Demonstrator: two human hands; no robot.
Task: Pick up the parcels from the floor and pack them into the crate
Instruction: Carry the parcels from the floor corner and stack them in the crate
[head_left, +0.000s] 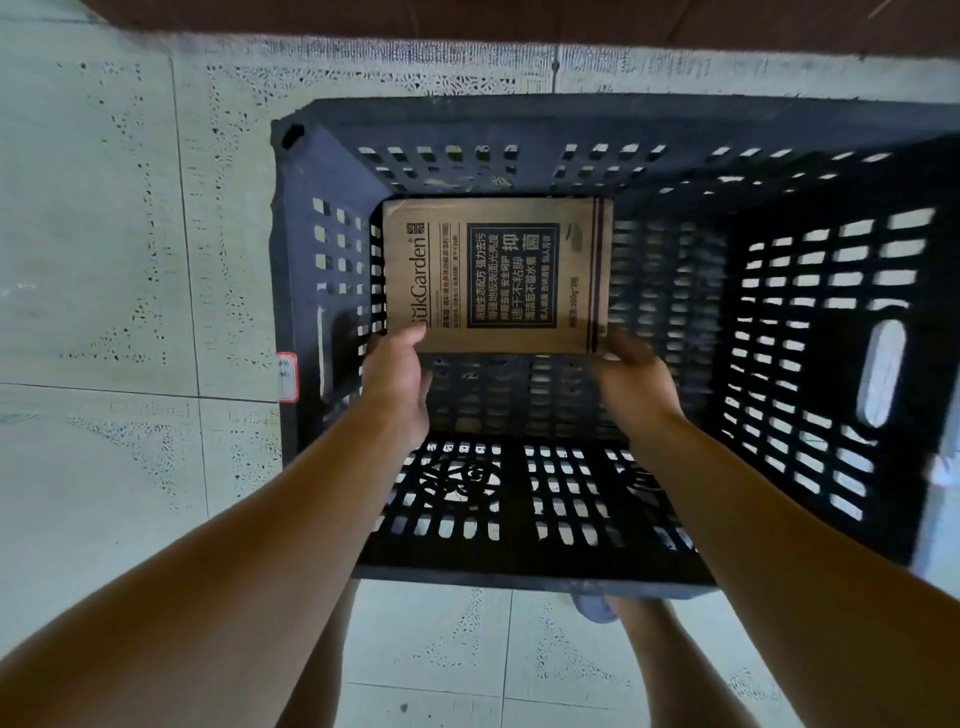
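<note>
Fingers of the left hand (396, 376) are pressed together and curl over the 7 o'clock corner of the parcel (498, 275), with the thumb set apart just below the near edge. The right hand (631, 376) is blurred; its fingers look bunched and curled round the 5 o'clock corner, gripping it, though single fingers cannot be made out. Both bare forearms reach in over the crate's 6 o'clock rim.

The parcel is a flat brown cardboard box, printed face up, with dark lettering and a dark panel of text on it. It lies level inside the black crate (519, 571), tucked toward the 11 o'clock corner, close against the 12 o'clock and 9 o'clock walls. Whether it rests on the crate's bottom or hangs just above it cannot be told.

The crate's walls and base are pierced with rows of slots, and a handle slot (882, 371) opens in the 3 o'clock wall. A red-edged label (287, 376) is stuck on the outside of the 9 o'clock wall. The crate stands on a pale tiled floor (104, 260). At 6 o'clock, just under the rim, a grey shoe (595, 608) shows.
</note>
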